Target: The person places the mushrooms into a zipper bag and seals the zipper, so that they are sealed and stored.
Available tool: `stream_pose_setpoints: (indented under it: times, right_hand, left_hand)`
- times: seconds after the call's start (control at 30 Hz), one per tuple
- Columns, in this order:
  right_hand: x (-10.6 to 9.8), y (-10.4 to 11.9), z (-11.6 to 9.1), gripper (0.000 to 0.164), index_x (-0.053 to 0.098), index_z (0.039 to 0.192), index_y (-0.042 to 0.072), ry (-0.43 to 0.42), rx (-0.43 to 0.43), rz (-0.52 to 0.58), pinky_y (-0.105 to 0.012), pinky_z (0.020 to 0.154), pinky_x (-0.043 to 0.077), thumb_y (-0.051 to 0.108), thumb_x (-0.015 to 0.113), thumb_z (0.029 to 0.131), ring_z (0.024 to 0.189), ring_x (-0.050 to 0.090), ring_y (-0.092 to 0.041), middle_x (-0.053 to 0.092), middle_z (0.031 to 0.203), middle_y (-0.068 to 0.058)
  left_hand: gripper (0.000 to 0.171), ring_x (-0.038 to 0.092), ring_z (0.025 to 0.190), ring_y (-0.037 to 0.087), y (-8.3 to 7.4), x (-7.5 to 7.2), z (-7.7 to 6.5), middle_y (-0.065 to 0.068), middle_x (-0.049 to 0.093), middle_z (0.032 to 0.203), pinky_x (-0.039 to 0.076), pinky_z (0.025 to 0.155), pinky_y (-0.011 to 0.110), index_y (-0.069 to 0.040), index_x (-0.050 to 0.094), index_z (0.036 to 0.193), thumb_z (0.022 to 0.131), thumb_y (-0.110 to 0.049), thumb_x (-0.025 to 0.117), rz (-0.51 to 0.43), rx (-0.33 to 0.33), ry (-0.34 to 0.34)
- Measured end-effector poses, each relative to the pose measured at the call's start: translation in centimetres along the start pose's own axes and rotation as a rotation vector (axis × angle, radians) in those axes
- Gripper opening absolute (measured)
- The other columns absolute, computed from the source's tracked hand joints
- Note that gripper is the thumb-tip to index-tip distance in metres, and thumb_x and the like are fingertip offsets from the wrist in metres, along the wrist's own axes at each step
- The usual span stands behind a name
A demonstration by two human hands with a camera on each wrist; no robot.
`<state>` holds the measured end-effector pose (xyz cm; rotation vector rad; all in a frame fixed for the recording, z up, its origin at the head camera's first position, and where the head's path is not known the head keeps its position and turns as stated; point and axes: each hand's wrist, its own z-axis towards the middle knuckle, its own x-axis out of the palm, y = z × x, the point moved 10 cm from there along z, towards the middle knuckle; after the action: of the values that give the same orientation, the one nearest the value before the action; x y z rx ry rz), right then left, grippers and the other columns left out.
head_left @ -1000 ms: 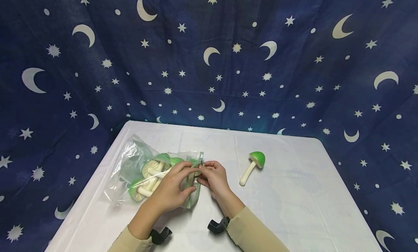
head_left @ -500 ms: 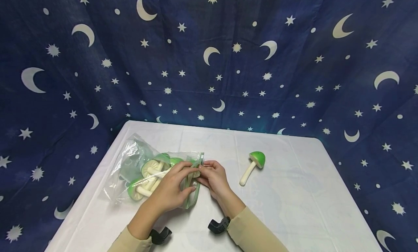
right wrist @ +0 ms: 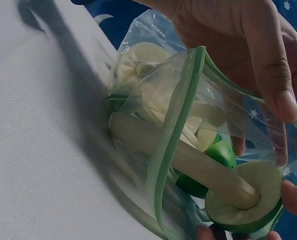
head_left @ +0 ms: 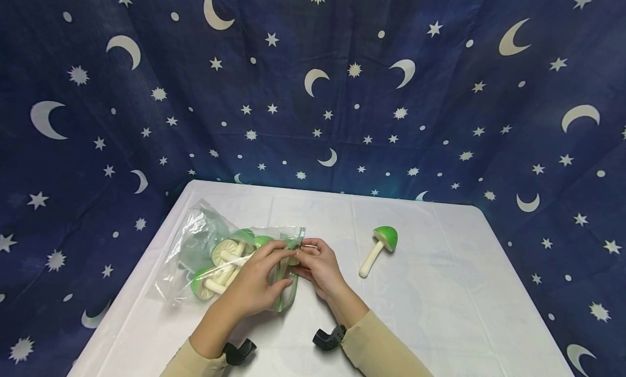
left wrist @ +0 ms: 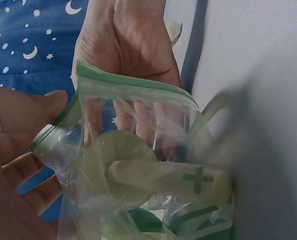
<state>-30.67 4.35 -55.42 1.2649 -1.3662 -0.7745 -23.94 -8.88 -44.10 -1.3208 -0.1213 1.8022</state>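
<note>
A clear zip bag (head_left: 181, 263) with a green-edged mouth lies left of centre in the head view. Several toy mushrooms (head_left: 226, 253) with green caps and pale stems show through it. My left hand (head_left: 254, 284) reaches over the bag and holds its mouth edge, thumb apart from the fingers. At that mouth, my right hand (head_left: 321, 269) grips a mushroom (right wrist: 241, 202) by its cap; the stem (right wrist: 188, 162) points into the bag. Behind the plastic in the left wrist view, the right fingers are partly veiled. Another mushroom (head_left: 386, 238) lies apart on the right.
A white cloth covers the table (head_left: 440, 290). Past its back edge hangs a dark blue curtain (head_left: 293, 83) with moons and stars, which also runs along both sides. Each wrist carries a black strap mount (head_left: 326, 339).
The right hand has shifted very slightly left against the bag's mouth. The bag, the left hand and the loose mushroom stay practically in place.
</note>
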Motion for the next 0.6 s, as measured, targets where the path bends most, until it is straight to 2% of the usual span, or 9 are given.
stream_pose_setpoints:
  times: [0.23, 0.37, 0.6]
  right_hand:
    - [-0.08, 0.31, -0.25, 0.048, 0.048, 0.14, 0.001, 0.012, -0.008, 0.075, -0.045, 0.09, 0.068, 0.007, 0.073, 0.099, 0.099, 0.079, -0.019, 0.073, 0.116, -0.008]
    - [-0.52, 0.18, -0.33, 0.049, 0.046, 0.14, 0.003, -0.008, 0.021, 0.103, -0.042, 0.089, 0.068, 0.008, 0.073, 0.099, 0.099, 0.079, -0.02, 0.073, 0.117, -0.008]
    - [-0.89, 0.18, -0.52, 0.059, 0.038, 0.149, -0.001, -0.021, 0.049, 0.149, -0.038, 0.09, 0.068, 0.013, 0.071, 0.102, 0.105, 0.078, -0.021, 0.069, 0.127, -0.016]
  left_hand:
    - [0.065, 0.061, 0.138, 0.026, 0.18, -0.11, 0.05, 0.007, 0.061, 0.147, 0.055, 0.114, 0.052, -0.018, 0.067, 0.142, 0.083, -0.016, 0.093, -0.002, -0.021, 0.034]
    - [0.066, 0.06, 0.139, 0.026, 0.22, -0.25, 0.13, 0.005, 0.06, 0.147, 0.055, 0.115, 0.053, -0.019, 0.067, 0.144, 0.083, -0.014, 0.092, -0.001, -0.021, 0.041]
    - [0.067, 0.059, 0.14, 0.027, 0.17, -0.26, 0.25, 0.005, 0.059, 0.148, 0.054, 0.115, 0.053, -0.018, 0.066, 0.145, 0.083, -0.012, 0.092, -0.003, -0.017, 0.047]
